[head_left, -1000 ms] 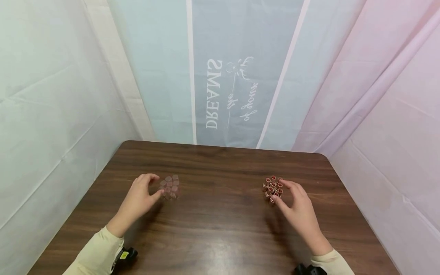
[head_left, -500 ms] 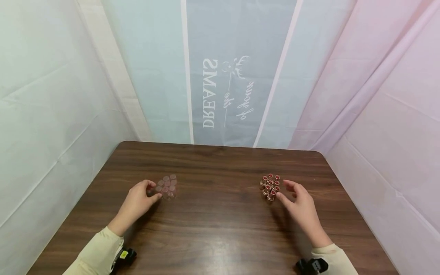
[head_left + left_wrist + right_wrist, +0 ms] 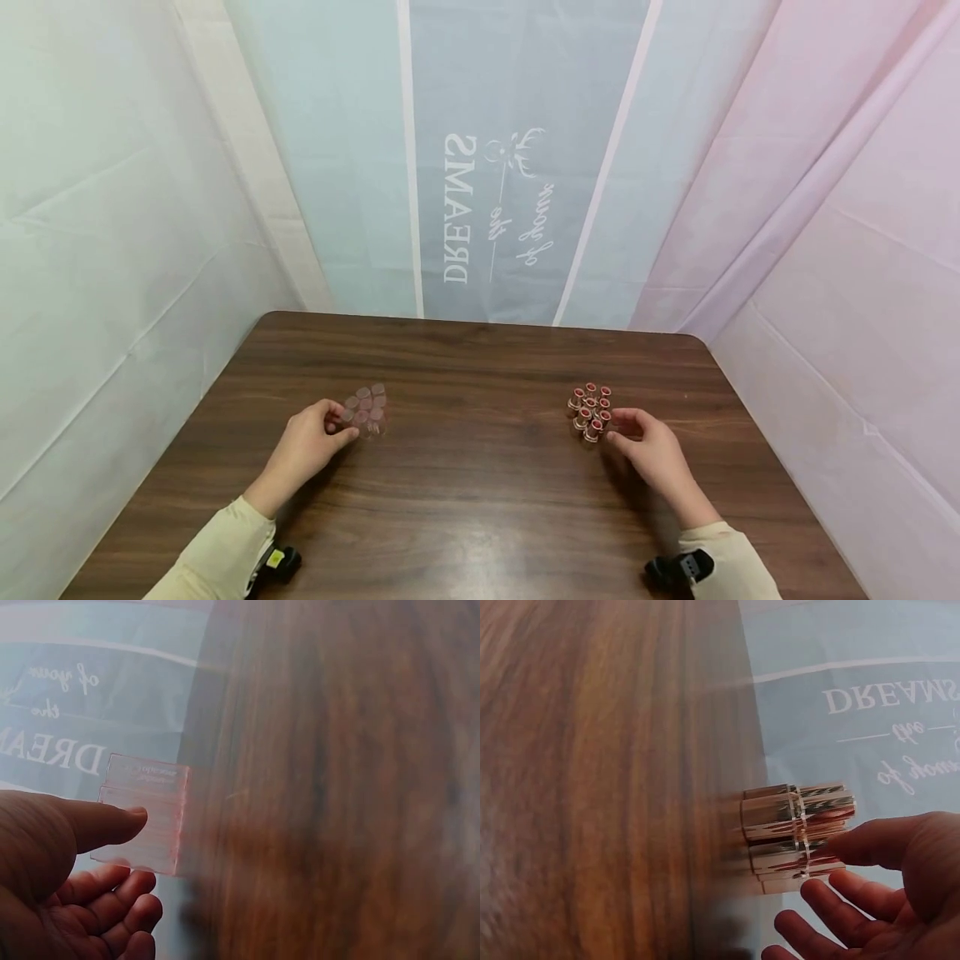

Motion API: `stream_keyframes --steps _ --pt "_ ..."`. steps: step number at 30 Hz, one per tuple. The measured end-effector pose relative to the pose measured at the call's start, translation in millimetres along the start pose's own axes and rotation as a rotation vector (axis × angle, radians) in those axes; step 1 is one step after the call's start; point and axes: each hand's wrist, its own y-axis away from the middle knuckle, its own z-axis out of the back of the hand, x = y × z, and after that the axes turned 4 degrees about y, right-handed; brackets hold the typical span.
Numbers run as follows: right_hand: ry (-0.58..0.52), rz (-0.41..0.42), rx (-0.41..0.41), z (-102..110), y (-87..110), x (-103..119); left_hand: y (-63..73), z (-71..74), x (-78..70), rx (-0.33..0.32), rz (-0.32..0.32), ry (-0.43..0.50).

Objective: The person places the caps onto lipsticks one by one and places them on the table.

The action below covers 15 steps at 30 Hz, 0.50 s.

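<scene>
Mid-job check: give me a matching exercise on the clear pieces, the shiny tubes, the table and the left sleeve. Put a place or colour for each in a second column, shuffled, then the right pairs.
Things:
1. Clear pieces
2. Shiny tubes
3. Table
4. Left sleeve

Place or colour:
A. Dark brown, wood-grained
B. Grouped by the right hand, with red tops
C. Pale cream
D. Grouped by the left hand

Pairs: 1-D, 2-B, 3-A, 4-C
</scene>
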Motion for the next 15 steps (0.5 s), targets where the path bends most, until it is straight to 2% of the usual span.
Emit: stream_keyframes --steps 4,15 --pt "0.021 -0.024 0.029 -4.0 -2.1 -2.8 -0.3 -0.7 0.2 -0.01 -0.004 0.005" --pt "0.089 -0.047 0.034 -12.9 -8.2 -8.2 0.4 2.0 2.2 -0.035 -0.011 -0.001"
